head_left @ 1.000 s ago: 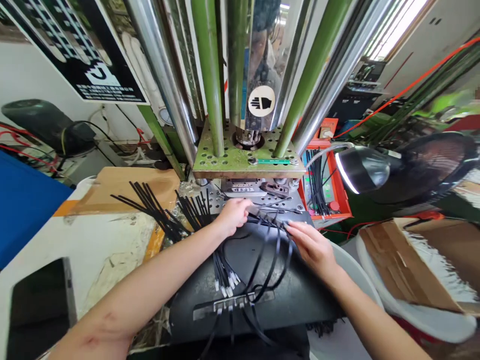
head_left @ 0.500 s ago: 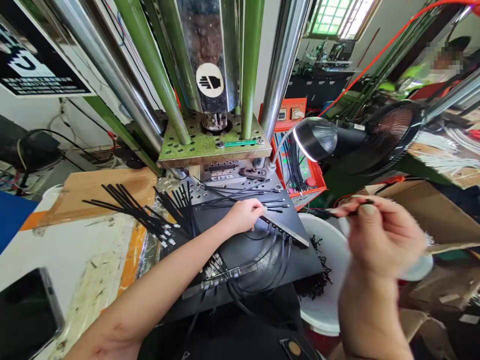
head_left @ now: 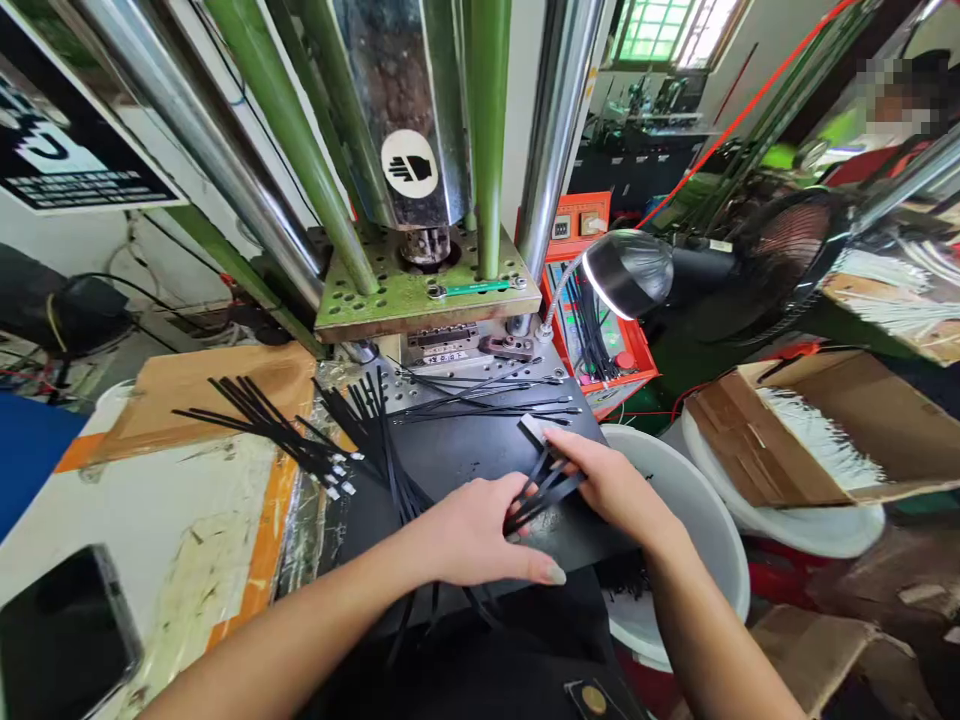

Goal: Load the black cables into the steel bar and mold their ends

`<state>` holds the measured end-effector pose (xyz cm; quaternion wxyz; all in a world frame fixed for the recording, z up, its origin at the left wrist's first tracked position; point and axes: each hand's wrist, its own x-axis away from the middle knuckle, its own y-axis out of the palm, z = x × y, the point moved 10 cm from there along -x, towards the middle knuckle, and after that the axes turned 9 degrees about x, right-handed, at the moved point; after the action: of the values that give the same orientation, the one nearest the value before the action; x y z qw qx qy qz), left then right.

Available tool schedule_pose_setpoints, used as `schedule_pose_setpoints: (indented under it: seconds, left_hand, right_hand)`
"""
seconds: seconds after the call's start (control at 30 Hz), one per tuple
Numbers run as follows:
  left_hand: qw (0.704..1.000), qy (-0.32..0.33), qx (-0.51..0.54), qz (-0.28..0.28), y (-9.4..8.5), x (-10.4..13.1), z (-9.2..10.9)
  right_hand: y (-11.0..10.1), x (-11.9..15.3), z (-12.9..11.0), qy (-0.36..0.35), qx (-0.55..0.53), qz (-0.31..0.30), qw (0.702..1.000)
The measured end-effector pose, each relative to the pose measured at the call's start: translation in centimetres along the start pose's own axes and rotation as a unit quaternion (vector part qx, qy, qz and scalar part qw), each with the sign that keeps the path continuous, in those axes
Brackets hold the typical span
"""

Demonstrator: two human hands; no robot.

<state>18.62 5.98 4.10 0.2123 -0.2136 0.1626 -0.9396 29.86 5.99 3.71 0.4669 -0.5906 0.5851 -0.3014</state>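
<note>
Black cables (head_left: 556,491) slant leftward from the right hand (head_left: 616,488), pinching a metal strip (head_left: 533,429), into the left hand (head_left: 480,530), fingers curled on them

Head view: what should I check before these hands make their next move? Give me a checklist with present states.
1. Hands outside the press: ok; left hand and right hand are in front of the green plate.
2. Black cables in hand: ok; they run between both hands.
3. Metal strip fully seated on the cables: cannot tell; the right hand hides much of it.
4. Green plate free of tools: not ok; a wrench lies there.
5. Lamp lit: ok; its rim glows.
</note>
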Motion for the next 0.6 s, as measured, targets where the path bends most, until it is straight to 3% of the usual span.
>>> schedule_pose_setpoints:
  seconds: [0.07,0.13,0.23,0.3,0.37,0.47,0.53,0.6]
  left_hand:
    - [0.998,-0.002,-0.051,0.026,-0.2,1.1,0.4]
    - [0.991,0.027,-0.100,0.083,-1.7,1.7,1.2]
    - [0.967,0.122,-0.134,0.179,-6.0,2.4,3.3]
    - [0.947,0.162,-0.156,0.230,-9.5,2.8,3.9]
    - [0.927,0.148,-0.197,0.282,-13.0,3.3,3.1]
    - [0.894,0.055,-0.268,0.355,-16.6,5.5,-0.5]
    - [0.904,-0.004,-0.285,0.320,-15.8,7.6,-4.0]
    - [0.943,-0.047,-0.261,0.201,-11.9,9.5,-7.7]
  right_hand:
    - [-0.1,-0.2,-0.5,-0.024,0.006,0.014,1.000]
    - [-1.3,-0.4,-0.1,0.001,0.005,0.069,0.998]
    - [-4.9,-1.1,1.3,0.072,-0.007,0.185,0.980]
    - [-6.6,-2.8,1.7,0.101,0.013,0.210,0.972]
    - [-6.5,-5.5,1.6,0.101,0.068,0.157,0.980]
    - [-3.6,-8.0,0.2,0.040,0.141,0.039,0.988]
    - [-1.2,-6.7,-2.0,-0.041,0.128,-0.007,0.991]
    - [1.6,-3.3,-5.0,-0.140,0.085,-0.064,0.984]
